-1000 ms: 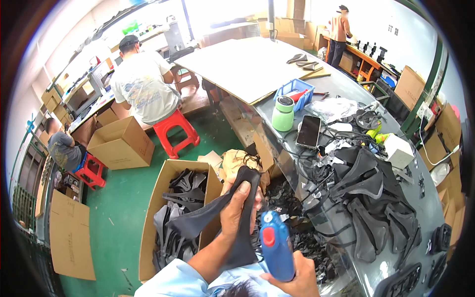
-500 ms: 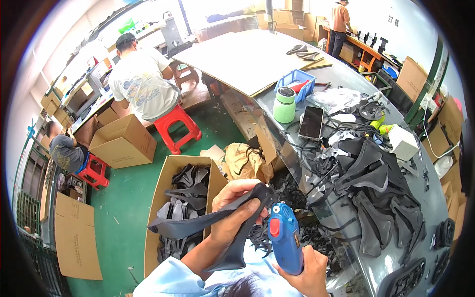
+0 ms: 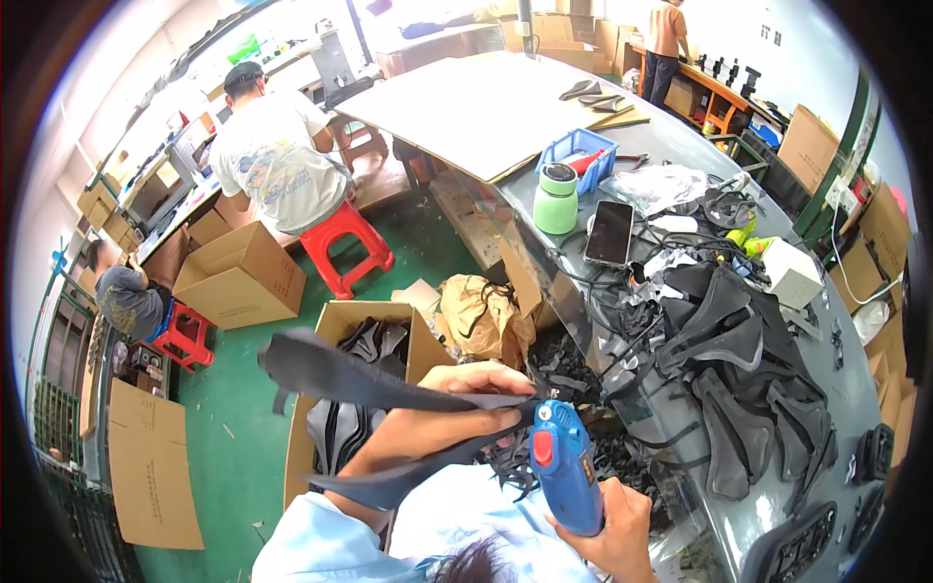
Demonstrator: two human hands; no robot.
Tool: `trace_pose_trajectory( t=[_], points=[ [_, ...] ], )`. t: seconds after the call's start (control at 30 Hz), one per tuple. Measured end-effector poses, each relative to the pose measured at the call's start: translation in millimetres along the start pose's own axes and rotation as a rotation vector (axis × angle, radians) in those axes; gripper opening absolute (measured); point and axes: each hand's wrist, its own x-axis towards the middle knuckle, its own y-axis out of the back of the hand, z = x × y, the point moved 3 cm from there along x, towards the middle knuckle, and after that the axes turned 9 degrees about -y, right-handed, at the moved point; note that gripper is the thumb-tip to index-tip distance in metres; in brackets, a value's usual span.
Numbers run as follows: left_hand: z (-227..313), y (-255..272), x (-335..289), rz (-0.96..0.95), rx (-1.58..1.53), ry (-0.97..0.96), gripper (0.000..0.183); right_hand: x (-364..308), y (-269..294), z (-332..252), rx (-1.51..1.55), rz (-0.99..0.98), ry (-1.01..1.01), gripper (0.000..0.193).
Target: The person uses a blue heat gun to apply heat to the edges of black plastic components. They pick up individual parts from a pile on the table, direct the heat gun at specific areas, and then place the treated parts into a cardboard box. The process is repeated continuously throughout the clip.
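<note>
My left hand (image 3: 442,425) pinches a black, V-shaped sheet piece (image 3: 364,379) between thumb and fingers. Its two long arms stretch to the left, one above my wrist and one below. My right hand (image 3: 627,532) is wrapped round blue electric scissors (image 3: 567,486) with a red button on top. The tool's head touches or nearly touches the right end of the black piece, and its blades are hidden. Beneath, dark trimmings (image 3: 622,466) lie heaped. Just left of my hands stands a cardboard box (image 3: 428,352) holding similar black pieces (image 3: 340,432).
On the grey table (image 3: 671,520) at right lie a pile of black pieces (image 3: 729,340), a phone (image 3: 610,233), a green bottle (image 3: 556,202) and a blue basket (image 3: 593,173). A person (image 3: 282,146) sits on a red stool (image 3: 345,248); two others work farther off.
My left hand has turned the black piece, so its arms swing up and left across the box. The scissors have moved slightly right and stay in my right hand.
</note>
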Motion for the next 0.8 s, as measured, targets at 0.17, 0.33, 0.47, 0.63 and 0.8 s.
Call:
trace_pose_trajectory(
  t=[0.17,0.33,0.47,0.63,0.8],
  points=[
    [27,5,3,-0.019,0.023,0.316,0.033,-10,-4,24,-0.061,0.016,0.039,0.043],
    [23,12,2,-0.054,0.124,0.350,0.031,-13,-7,28,-0.133,-0.037,0.074,0.039],
    [14,17,10,-0.267,0.345,0.268,0.029,-12,-8,24,-0.148,-0.051,0.073,0.037],
    [11,12,17,-0.407,0.577,0.265,0.031,-12,-11,19,-0.150,-0.050,0.123,0.035],
    [0,6,22,-0.478,0.586,0.086,0.031,-10,-13,16,-0.101,-0.040,0.128,0.036]
  ],
)
